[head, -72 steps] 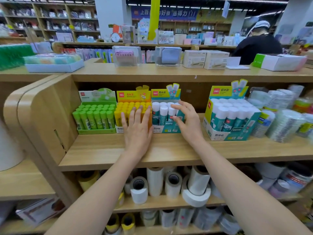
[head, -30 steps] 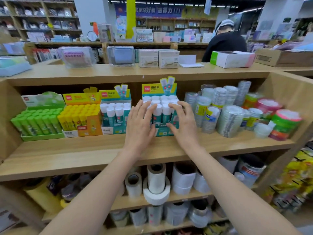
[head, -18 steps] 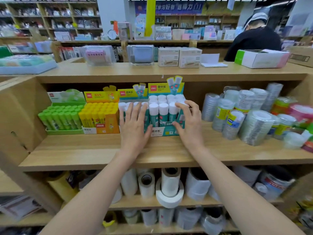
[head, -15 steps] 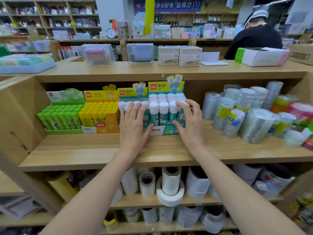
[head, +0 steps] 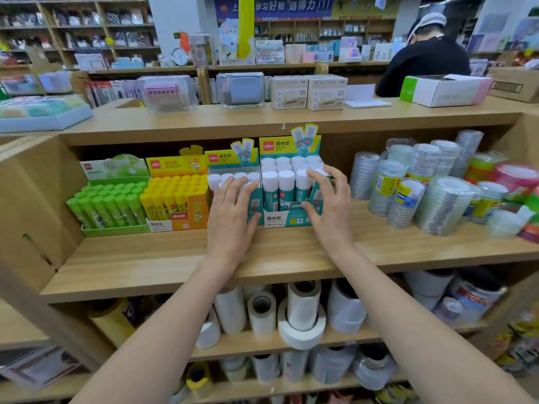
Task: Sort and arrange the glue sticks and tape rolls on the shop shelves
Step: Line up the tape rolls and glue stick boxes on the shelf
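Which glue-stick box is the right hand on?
The rightmost, larger teal box: the right hand grips its right side. The green box, yellow box and smaller teal box sit further left.

Teal box (head: 291,212); green sticks (head: 109,204); yellow sticks (head: 172,193)

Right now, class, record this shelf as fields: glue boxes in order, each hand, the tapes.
Glue boxes, left to right: green box, yellow box, small teal box, large teal box
Left hand: rests on small teal box
Right hand: grips large teal box's right front corner
Tape rolls: stacked right of the boxes
Lower shelf: white rolls
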The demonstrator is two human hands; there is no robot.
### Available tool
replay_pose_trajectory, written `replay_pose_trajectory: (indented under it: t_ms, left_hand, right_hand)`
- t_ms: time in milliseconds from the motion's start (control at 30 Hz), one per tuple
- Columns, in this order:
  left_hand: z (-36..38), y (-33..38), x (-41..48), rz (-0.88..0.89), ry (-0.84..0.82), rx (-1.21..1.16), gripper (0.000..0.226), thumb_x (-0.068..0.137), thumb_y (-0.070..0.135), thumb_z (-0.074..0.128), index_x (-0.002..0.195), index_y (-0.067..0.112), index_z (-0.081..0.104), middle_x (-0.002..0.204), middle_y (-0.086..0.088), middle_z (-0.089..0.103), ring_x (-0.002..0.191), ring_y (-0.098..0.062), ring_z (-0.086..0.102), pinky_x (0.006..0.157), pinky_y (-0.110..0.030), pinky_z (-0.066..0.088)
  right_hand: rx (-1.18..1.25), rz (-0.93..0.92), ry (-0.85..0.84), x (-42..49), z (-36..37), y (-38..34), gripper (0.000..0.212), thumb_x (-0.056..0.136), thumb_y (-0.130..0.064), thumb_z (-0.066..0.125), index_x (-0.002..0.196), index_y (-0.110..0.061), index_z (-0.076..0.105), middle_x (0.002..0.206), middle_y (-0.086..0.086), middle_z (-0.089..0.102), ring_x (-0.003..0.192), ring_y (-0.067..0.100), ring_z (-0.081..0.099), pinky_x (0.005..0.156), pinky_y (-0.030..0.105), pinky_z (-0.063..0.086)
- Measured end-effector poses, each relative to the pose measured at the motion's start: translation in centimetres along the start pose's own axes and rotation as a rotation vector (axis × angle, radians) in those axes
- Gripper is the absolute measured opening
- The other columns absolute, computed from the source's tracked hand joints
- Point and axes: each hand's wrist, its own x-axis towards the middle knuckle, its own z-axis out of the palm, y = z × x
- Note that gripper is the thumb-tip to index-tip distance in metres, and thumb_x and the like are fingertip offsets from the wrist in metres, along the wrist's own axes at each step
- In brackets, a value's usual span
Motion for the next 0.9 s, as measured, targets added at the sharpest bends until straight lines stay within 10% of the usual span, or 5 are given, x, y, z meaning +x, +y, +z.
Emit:
replay_pose_trajectory:
  t_ms: [333, 500, 900]
  left_hand:
    - [-0.3, -1.0, -0.1, 0.042, -0.065, 0.038, 0.076, 0.082, 0.022, 0.075, 0.148, 0.020, 0.037, 0.154, -0.009, 0.035, 0.145, -0.031, 0.025, 0.120, -0.048, 0.021]
    - [-0.1, -1.4, 0.5, 0.032, -0.111, 0.094, 0.081, 0.085, 0.029, 0.071, 0.153, 0.029, 0.026, 0.159, -0.010, 0.025, 0.148, -0.034, 0.016, 0.121, -0.050, 0.015]
    - [-0.3, -2.3, 1.4, 0.081, -0.061, 0.076, 0.060, 0.083, 0.022, 0.074, 0.136, 0.026, 0.047, 0.142, -0.008, 0.049, 0.134, -0.032, 0.038, 0.111, -0.047, 0.035]
  right_hand:
    - [0.023, 0.035, 0.010, 0.0, 0.6, -0.6, 0.064, 0.078, -0.003, 0.074, 0.136, -0.017, 0.049, 0.150, 0.011, 0.032, 0.137, 0.026, 0.034, 0.113, 0.034, 0.034]
    - [0.096, 0.135, -0.164, -0.4, 1.4, -1.2, 0.104, 0.068, -0.018, 0.087, 0.150, -0.030, 0.025, 0.160, 0.014, -0.003, 0.147, 0.030, 0.016, 0.113, 0.037, 0.029]
    - [0.024, 0.166, -0.094, -0.4, 2.2, -1.5, 0.107, 0.067, -0.017, 0.087, 0.148, -0.036, 0.020, 0.154, 0.013, 0.017, 0.137, 0.031, 0.036, 0.107, 0.045, 0.042]
